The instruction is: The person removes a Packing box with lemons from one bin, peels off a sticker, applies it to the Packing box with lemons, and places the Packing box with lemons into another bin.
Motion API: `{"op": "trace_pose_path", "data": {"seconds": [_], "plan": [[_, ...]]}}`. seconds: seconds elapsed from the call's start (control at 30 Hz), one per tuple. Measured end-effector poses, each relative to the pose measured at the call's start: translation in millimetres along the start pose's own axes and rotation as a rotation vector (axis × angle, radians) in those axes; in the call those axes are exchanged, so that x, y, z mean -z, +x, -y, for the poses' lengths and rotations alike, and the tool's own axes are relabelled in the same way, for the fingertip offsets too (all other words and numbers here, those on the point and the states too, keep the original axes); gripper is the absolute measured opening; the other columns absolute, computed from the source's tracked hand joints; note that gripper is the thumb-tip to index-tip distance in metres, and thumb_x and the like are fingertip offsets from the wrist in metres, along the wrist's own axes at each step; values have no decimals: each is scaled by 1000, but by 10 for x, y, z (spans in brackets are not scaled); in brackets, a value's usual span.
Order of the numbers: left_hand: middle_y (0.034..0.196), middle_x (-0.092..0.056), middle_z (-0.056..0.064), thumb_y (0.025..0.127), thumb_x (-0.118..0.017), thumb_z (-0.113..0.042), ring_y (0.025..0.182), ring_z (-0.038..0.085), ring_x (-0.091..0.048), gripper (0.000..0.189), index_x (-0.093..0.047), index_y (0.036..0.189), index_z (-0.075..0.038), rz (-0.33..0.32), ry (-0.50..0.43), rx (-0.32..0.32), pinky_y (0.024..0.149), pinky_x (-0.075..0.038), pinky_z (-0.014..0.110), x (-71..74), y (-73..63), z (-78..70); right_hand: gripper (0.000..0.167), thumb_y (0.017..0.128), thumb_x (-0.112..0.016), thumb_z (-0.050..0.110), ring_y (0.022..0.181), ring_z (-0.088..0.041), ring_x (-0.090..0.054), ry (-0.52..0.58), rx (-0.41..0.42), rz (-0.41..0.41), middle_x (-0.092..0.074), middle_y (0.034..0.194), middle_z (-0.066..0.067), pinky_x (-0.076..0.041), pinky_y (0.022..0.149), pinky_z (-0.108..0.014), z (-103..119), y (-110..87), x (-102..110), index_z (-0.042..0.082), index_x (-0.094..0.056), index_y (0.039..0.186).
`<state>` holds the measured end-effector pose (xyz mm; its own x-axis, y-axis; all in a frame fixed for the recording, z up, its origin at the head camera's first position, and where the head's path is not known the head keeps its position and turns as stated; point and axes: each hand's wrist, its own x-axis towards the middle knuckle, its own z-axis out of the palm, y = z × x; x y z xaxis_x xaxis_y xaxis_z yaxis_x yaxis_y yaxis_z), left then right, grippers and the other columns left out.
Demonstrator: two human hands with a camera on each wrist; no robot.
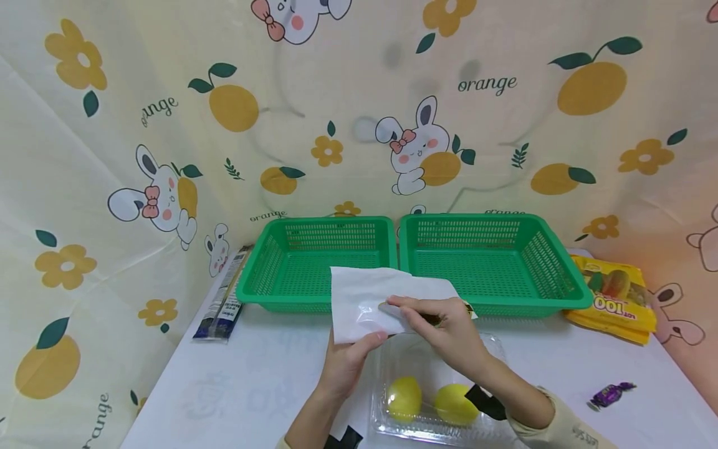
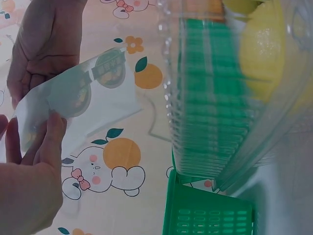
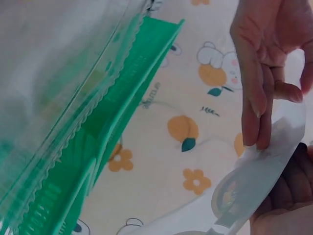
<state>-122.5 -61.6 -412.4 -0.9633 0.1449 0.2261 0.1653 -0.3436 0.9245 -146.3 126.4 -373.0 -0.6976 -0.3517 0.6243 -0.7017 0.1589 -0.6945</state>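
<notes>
In the head view, a flat white packet [image 1: 364,299] is held up in front of the baskets. My left hand [image 1: 348,365] grips its lower edge, thumb on the near face. My right hand [image 1: 449,333] pinches at the near face with thumb and index finger, where a small greyish fold shows. The other face of the packet [image 2: 115,93] bears round, window-like shapes in the left wrist view; what lies inside is unclear. Below the hands sits a clear plastic box [image 1: 387,358] with two yellow lemon-like fruits [image 1: 405,399] in it.
Two green baskets [image 1: 322,299] stand side by side at the back. Left of them lies a long dark-blue and silver package [image 1: 221,308]; at right are a yellow snack bag [image 1: 614,299] and a purple wrapped candy [image 1: 611,395]. A printed cloth [image 1: 348,81] hangs behind.
</notes>
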Motion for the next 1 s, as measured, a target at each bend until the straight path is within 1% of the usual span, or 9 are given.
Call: {"op": "trace_pose_path", "data": {"seconds": [0.07, 0.13, 0.2, 0.27, 0.53, 0.63, 0.7, 0.87, 1.0], "plan": [[119, -60, 8, 82, -66, 4, 108, 21, -60, 58, -39, 133, 4, -2, 5, -5, 89, -54, 31, -5, 3, 1, 19, 92, -67, -4, 64, 2, -51, 17, -83, -28, -76, 97, -6, -36, 43, -18, 10, -3, 20, 2, -77, 108], [116, -61, 7, 82, -66, 4, 107, 21, -60, 55, -40, 131, 6, -4, 11, -10, 89, -54, 31, -6, 5, 4, 16, 93, -67, -1, 57, -1, -38, 17, -148, -53, -75, 86, -2, -32, 42, -24, 14, -4, 44, 3, -78, 103], [115, -61, 7, 82, -66, 4, 106, 20, -60, 53, -42, 130, 7, -8, 11, -14, 89, -54, 31, -3, 7, 8, 13, 94, -66, 0, 58, -3, -41, 22, -206, -71, -70, 75, 0, -35, 43, -24, 14, -4, 68, 2, -78, 99], [113, -62, 8, 83, -66, 4, 105, 20, -61, 50, -43, 128, 8, -13, 20, -19, 88, -54, 30, 3, 9, 13, 12, 94, -66, 1, 62, -6, -46, 21, -249, -86, -68, 73, -1, -40, 48, -21, 13, -1, 91, 1, -78, 95], [113, -65, 12, 88, -65, 2, 104, 23, -66, 43, -47, 128, 4, -44, 12, -19, 88, -58, 37, 13, 31, 27, 18, 98, -63, 8, 82, -9, -64, 81, -400, -138, -73, 96, -14, -57, 72, -20, 3, 12, 125, -5, -75, 101], [113, -66, 14, 91, -62, 2, 104, 24, -68, 38, -49, 126, 6, -50, -13, -34, 90, -58, 42, 12, 52, 35, 19, 99, -62, 8, 84, -10, -65, 103, -421, -147, -73, 98, -16, -58, 74, -20, 2, 11, 130, -6, -74, 102], [113, -67, 15, 93, -59, 2, 104, 25, -69, 33, -52, 124, 10, -65, -36, -44, 91, -57, 44, 13, 69, 42, 19, 99, -62, 8, 74, -9, -61, 116, -426, -151, -72, 94, -16, -54, 65, -17, 3, 7, 133, -7, -74, 102], [107, -67, 16, 96, -58, 2, 96, 24, -71, 26, -55, 117, 17, -191, -100, -59, 91, -57, 43, 56, 116, 56, 20, 99, -61, 7, 74, -9, -58, 142, -412, -161, -72, 90, -9, -52, 63, -17, 6, -1, 142, -8, -74, 103], [99, -68, 13, 95, -58, 5, 87, 21, -71, 19, -57, 110, 17, -314, -121, -91, 85, -60, 39, 201, 167, 11, 19, 98, -61, 4, 85, -8, -65, 165, -410, -179, -74, 92, -2, -58, 78, -22, 11, -8, 147, -12, -72, 103]]}}
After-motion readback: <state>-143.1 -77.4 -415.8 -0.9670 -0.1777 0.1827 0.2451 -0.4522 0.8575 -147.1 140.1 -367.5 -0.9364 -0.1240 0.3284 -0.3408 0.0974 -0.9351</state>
